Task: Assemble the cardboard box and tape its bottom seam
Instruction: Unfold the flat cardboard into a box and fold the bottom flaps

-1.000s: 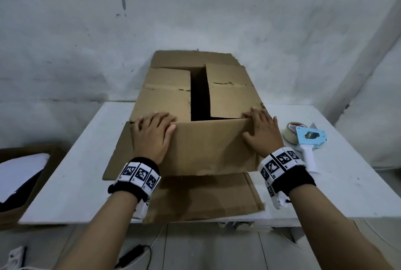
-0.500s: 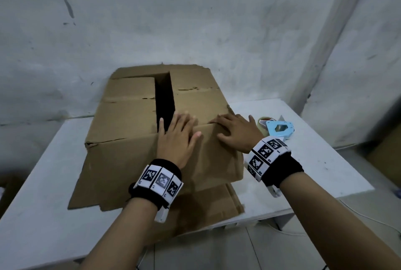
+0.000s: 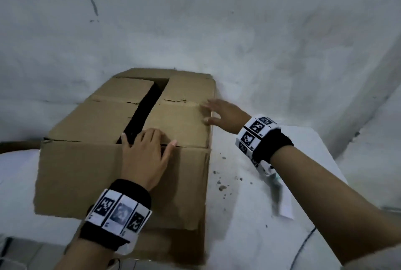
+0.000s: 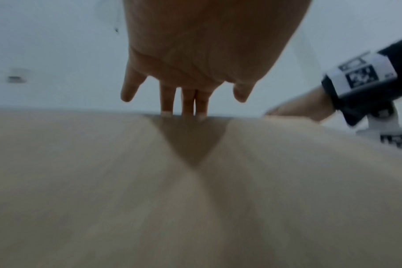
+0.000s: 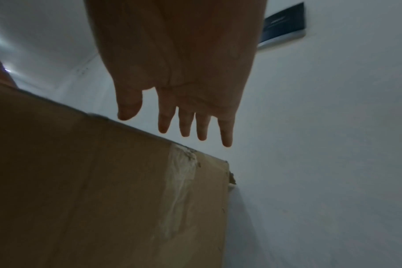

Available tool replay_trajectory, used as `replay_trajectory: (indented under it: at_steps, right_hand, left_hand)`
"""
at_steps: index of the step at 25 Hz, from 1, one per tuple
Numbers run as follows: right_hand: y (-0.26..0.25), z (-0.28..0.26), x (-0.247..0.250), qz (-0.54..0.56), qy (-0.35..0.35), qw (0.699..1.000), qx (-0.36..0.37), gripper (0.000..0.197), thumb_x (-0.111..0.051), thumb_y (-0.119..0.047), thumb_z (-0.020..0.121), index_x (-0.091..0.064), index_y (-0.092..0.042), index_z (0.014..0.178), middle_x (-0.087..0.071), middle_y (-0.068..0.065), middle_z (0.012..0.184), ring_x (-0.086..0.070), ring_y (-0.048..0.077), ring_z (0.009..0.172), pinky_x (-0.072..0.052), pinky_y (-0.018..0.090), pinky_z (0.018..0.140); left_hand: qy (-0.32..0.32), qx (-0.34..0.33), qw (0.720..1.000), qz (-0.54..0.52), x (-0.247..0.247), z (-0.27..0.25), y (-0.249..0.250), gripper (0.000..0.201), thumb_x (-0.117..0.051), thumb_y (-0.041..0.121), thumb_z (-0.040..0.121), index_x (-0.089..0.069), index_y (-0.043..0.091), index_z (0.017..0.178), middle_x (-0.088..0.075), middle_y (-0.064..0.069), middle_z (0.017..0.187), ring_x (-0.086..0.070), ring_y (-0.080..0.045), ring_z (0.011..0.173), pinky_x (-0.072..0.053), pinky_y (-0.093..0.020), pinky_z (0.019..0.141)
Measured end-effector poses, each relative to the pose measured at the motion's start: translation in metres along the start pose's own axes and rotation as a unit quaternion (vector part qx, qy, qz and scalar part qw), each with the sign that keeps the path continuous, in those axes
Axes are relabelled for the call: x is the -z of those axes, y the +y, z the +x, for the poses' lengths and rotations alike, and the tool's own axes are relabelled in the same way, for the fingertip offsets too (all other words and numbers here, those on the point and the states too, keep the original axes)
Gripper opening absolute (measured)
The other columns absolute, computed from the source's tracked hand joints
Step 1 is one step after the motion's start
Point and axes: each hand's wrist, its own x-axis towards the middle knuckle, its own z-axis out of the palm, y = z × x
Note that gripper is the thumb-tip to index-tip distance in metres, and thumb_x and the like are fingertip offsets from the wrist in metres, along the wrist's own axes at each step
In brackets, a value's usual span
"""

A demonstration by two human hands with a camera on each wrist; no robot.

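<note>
Right hand (image 3: 225, 115) has left the near flap since half a second ago and now sits at the box's right edge; the tape dispenser seen beside it then is out of view. Left hand (image 3: 144, 157) has barely shifted.

Cardboard box (image 3: 121, 161) sits on the white surface (image 3: 249, 215), back against the wall (image 3: 195, 20), bottom side up. Left fingers (image 4: 187, 107) lie straight and flat, pressing the near flap down at the gap. Right fingers (image 5: 184, 125) are spread and straight, gripping nothing, hovering over the right top edge; whether they touch the cardboard I cannot tell.

Step, as I read it: flap closing. Two inner flaps are down with a dark gap (image 3: 143, 113) between them; no fresh tape on the seam, only an old strip on the side wall.

Next move likely needs the far flap folded forward to meet the near one, held flush, then tape.

Room: bare surface right of the box, wall tight behind, near flap overhangs the front edge.
</note>
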Motion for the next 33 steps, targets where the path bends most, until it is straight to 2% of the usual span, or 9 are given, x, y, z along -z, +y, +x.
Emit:
replay_trajectory:
  at_steps: [4,10,15,18,21,24,28,30,33]
  right_hand:
    - [0.021,0.018,0.011,-0.037,-0.036,0.992,0.116,0.059,-0.040,-0.048,0.093,-0.030,-0.022,0.144,-0.030,0.003,0.154,-0.026,0.020,0.142,-0.005,0.045,0.118]
    - [0.048,0.024,0.023,-0.039,-0.057,0.979,0.191,0.041,-0.043,-0.026,0.095,-0.046,-0.011,0.133,-0.047,0.010,0.142,-0.042,0.025,0.131,-0.018,0.048,0.116]
    - [0.083,0.046,0.053,0.250,-0.079,0.956,0.132,0.033,-0.041,-0.002,0.095,-0.057,0.002,0.124,-0.054,0.020,0.133,-0.047,0.035,0.127,-0.043,0.022,0.098]
    - [0.109,0.088,0.068,0.269,-0.030,0.959,0.089,0.031,-0.044,-0.010,0.094,-0.062,-0.010,0.119,-0.054,0.015,0.135,-0.046,0.031,0.128,-0.038,0.040,0.107]
    - [0.117,0.122,0.074,0.257,-0.007,0.966,0.033,0.036,-0.048,-0.021,0.092,-0.055,-0.012,0.126,-0.051,0.013,0.139,-0.045,0.029,0.128,-0.035,0.036,0.107]
    - [0.116,0.145,0.075,0.267,-0.051,0.962,0.014,0.046,-0.044,-0.022,0.095,-0.039,-0.008,0.138,-0.038,0.015,0.148,-0.037,0.030,0.135,-0.029,0.033,0.109]
    - [0.112,0.162,0.079,0.318,-0.088,0.944,-0.011,0.047,-0.034,-0.025,0.099,-0.033,-0.004,0.142,-0.033,0.017,0.150,-0.033,0.030,0.138,-0.032,0.026,0.107]
    - [0.108,0.167,0.082,0.396,-0.090,0.914,-0.016,0.047,-0.032,-0.022,0.100,-0.028,-0.003,0.143,-0.034,0.018,0.148,-0.036,0.031,0.135,-0.040,0.020,0.096]
    - [0.105,0.184,0.080,0.552,-0.026,0.828,-0.093,0.055,-0.044,-0.023,0.096,-0.023,-0.011,0.145,-0.040,0.024,0.143,-0.051,0.036,0.120,-0.047,0.041,0.089]
  left_hand:
    - [-0.058,0.095,0.993,-0.050,0.035,-0.008,0.062,0.051,-0.028,0.049,0.095,-0.036,0.021,0.137,-0.036,0.001,0.147,-0.031,-0.018,0.138,-0.006,-0.049,0.118]
    - [-0.034,0.111,0.983,-0.143,0.043,0.062,0.161,0.045,-0.030,0.027,0.098,-0.033,0.010,0.141,-0.032,-0.008,0.150,-0.032,-0.024,0.137,-0.022,-0.041,0.117]
    - [-0.121,0.194,0.967,-0.113,-0.002,0.145,0.159,0.048,-0.037,0.029,0.095,-0.039,0.004,0.136,-0.039,-0.018,0.144,-0.039,-0.034,0.132,-0.034,-0.046,0.109]
    - [-0.121,0.216,0.967,-0.063,-0.020,0.165,0.153,0.043,-0.040,0.034,0.089,-0.049,0.011,0.125,-0.048,-0.013,0.135,-0.046,-0.035,0.123,-0.040,-0.048,0.101]
    - [-0.085,0.243,0.965,-0.050,-0.024,0.157,0.173,0.044,-0.032,0.019,0.095,-0.033,0.012,0.138,-0.029,-0.013,0.148,-0.025,-0.033,0.138,-0.025,-0.051,0.112]
    - [-0.079,0.262,0.959,-0.075,-0.036,0.149,0.191,0.055,-0.023,0.020,0.098,-0.002,0.018,0.149,0.005,-0.005,0.159,0.010,-0.030,0.146,0.005,-0.054,0.116]
    - [-0.137,0.256,0.950,-0.118,-0.027,0.152,0.187,0.059,-0.022,0.029,0.099,0.008,0.018,0.149,0.019,-0.003,0.157,0.022,-0.025,0.144,0.014,-0.054,0.114]
    - [-0.137,0.251,0.951,-0.116,-0.025,0.152,0.183,0.060,-0.023,0.030,0.099,0.009,0.018,0.149,0.020,-0.003,0.157,0.023,-0.025,0.144,0.016,-0.054,0.114]
    - [-0.144,0.253,0.949,-0.120,-0.026,0.153,0.177,0.062,-0.025,0.030,0.099,0.010,0.019,0.149,0.021,-0.003,0.157,0.024,-0.025,0.143,0.017,-0.053,0.112]
